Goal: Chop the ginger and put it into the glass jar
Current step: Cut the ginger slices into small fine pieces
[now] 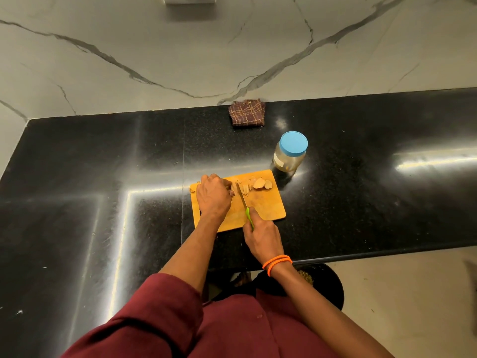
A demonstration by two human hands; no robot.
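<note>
A wooden cutting board point(263, 205) lies on the black counter. On its far part lies the ginger point(259, 183), partly cut into pieces. My left hand point(213, 195) holds the uncut end of the ginger down with curled fingers. My right hand point(260, 235) grips the green handle of a small knife point(244, 201), whose blade rests across the ginger just right of my left fingers. The glass jar point(289, 155) stands upright just beyond the board's far right corner, with its blue lid on.
A folded brown checked cloth point(247, 112) lies at the back of the black counter point(103, 177), against the marble wall. The counter's front edge runs just right of my right wrist, with a dark round stool below it.
</note>
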